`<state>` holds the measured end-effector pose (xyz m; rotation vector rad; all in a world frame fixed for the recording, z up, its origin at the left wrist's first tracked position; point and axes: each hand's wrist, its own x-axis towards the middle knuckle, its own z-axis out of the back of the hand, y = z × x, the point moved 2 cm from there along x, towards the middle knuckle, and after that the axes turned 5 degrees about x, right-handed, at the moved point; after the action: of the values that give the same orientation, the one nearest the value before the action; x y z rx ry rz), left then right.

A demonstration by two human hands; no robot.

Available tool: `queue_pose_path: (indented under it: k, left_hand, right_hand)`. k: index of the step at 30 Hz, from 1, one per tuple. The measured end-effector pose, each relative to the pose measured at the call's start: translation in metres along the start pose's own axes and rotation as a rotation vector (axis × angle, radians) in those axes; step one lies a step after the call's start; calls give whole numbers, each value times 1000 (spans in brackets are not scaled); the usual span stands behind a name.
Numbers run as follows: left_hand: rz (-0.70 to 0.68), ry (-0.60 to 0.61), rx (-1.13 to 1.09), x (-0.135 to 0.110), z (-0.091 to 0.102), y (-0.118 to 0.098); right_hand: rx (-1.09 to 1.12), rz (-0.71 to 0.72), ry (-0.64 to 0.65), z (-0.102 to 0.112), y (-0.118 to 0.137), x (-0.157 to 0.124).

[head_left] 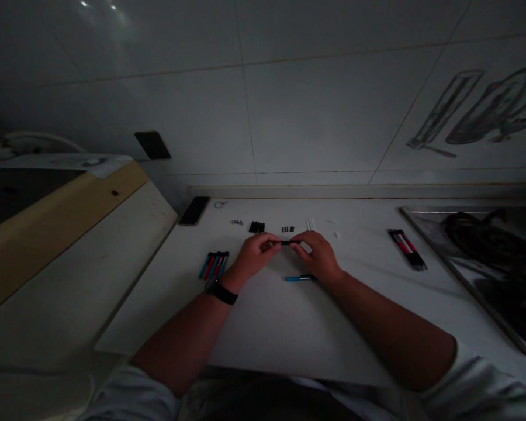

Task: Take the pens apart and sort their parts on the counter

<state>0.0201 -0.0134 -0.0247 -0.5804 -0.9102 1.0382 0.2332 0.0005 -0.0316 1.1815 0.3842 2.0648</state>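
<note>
Between both hands is a short, slim black pen part, held level just above the white counter. My left hand pinches its left end, and my right hand pinches its right end. Fingers cover both ends of the part. Below my right hand lies a blue pen barrel. Beyond the hands, small springs, black grip-like pieces, tiny dark parts and thin white refills sit in separate groups. Several blue and red barrels lie side by side left of my left hand.
A phone and a small ring lie at the back left. To the right is a bundle of red, white and black pens, beside the metal-edged stove. A pale box-like appliance borders the counter's left side.
</note>
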Motion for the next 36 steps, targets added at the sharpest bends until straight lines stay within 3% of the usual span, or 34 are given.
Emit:
queue_pose_path:
  k: [10,28,36]
  left_hand:
    - [-88,-59,139,1,6,0]
    - [-107,-11,182,0,7,-6]
    - [-125,51,173,-2,4,-2]
  right_hand:
    - [124,1,29,-2,-2,-2]
    - [95,0,62,0,-3,1]
    - [47,69,101,0,-1,3]
